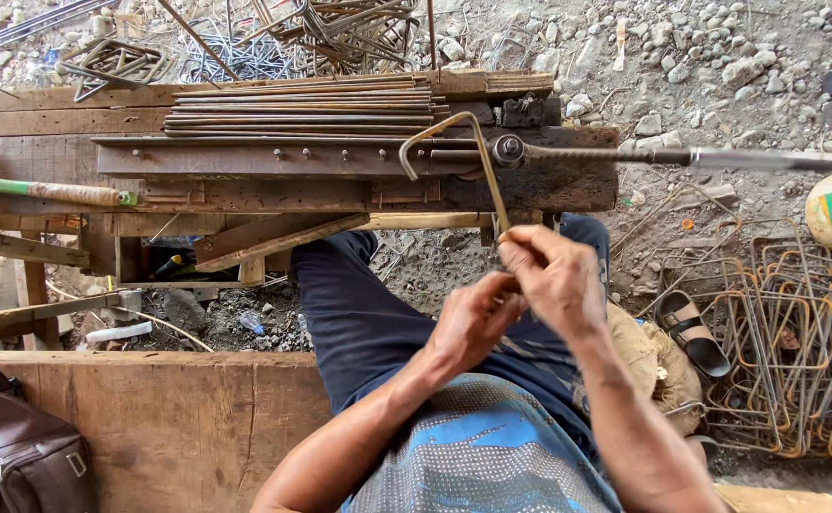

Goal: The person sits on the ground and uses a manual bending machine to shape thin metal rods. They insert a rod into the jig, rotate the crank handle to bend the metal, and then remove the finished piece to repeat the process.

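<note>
Both hands meet just above the person's lap, over dark trousers and a blue patterned shirt. Left hand is curled, its fingers closed around the near end of a thin rusty steel rod; right hand sits on top, touching the left, fingers pinched on the same rod end. From the hands the rod runs up to the wooden desk, where it bends over into a hook beside a round pin. A long bending bar lies from the pin off to the right. Straight rods are stacked on the desk. Bent wire frames are piled on the gravel at right, near a sandal.
</note>
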